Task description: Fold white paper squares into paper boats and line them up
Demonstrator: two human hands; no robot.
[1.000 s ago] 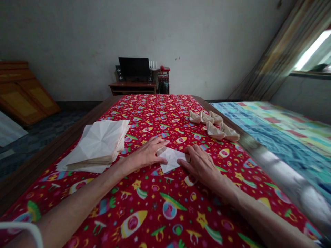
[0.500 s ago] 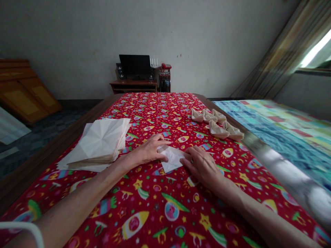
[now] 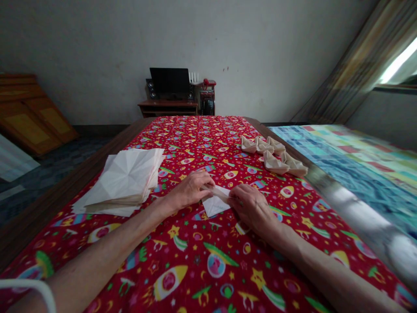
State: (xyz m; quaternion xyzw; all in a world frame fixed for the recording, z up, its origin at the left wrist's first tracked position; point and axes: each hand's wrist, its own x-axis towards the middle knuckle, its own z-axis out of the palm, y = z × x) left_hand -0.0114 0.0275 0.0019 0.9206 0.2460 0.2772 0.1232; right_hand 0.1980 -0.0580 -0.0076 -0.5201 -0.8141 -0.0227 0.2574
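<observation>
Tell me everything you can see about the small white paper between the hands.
The small white paper looks thin and plain, with a pointed near end and faint creases. It lies mostly flat on the red rocket-print cover. Its far edge seems turned up into a narrow, slightly shaded fold running across the top. The fingers of the left hand touch it at one end of that fold, and the fingers of the right hand touch it at the other, hiding part of it.

Against rear wall: black monitor between two speakers on low wooden desk; red telephone alongside. At right: multicoloured checked quilt, striped curtain. At left: leaning wooden panels.
</observation>
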